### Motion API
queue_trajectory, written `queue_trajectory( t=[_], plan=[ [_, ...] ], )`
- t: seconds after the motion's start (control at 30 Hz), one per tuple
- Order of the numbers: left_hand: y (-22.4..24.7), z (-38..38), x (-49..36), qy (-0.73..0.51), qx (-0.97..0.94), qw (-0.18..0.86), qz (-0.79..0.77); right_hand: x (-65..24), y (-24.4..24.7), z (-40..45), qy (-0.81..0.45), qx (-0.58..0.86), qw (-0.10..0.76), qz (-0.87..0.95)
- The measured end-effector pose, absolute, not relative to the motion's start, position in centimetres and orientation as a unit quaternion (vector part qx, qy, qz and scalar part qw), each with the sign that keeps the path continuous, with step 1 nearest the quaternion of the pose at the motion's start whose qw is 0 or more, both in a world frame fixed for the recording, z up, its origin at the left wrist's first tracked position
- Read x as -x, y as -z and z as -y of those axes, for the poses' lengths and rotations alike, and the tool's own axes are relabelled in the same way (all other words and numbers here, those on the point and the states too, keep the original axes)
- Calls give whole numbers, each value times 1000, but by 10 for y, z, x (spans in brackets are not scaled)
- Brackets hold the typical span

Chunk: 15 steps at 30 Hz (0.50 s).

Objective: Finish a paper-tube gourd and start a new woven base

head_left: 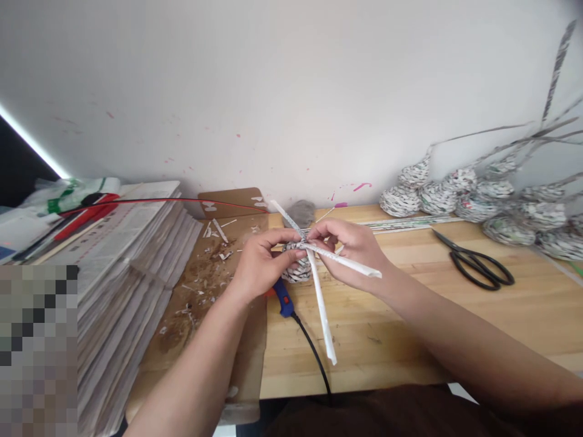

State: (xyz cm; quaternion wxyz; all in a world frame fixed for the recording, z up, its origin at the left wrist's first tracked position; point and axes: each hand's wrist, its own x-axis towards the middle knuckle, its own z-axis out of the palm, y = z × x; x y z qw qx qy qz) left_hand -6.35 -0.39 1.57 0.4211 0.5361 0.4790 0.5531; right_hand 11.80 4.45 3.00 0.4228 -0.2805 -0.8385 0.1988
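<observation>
Between my hands is a small woven piece of rolled newspaper (298, 272), with white paper tubes sticking out from its top. My left hand (266, 258) is closed around its left side, thumb in front and fingers behind. My right hand (348, 249) pinches at the top, where the strands cross. One paper tube (324, 315) hangs down toward me, and another lies across the front of my right hand. Just below the woven piece, partly hidden by it and my left hand, is a blue-handled tool (286, 302) with a black cord.
Black-handled scissors (478, 264) lie on the wooden table (410, 340) at right. Several woven paper gourd shapes (401, 197) with long stems stand along the wall. A tall newspaper stack (141, 273) and cardboard (200, 328) strewn with scraps are at left. A grey lump (300, 212) sits behind my hands.
</observation>
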Motion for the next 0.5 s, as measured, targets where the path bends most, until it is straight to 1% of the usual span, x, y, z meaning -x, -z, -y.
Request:
queue_trajectory(
  t=[0.17,0.37,0.5],
  plan=[
    [-19,5,64,-561,-530,416,-481,-116,-32,-45,-262,291,419,819],
    [-18,3,66,-559,-520,419,-491,-116,-27,-48,-295,260,422,817],
    [-17,3,68,-560,-509,421,-500,-116,-25,-50,-332,262,406,810]
  ],
)
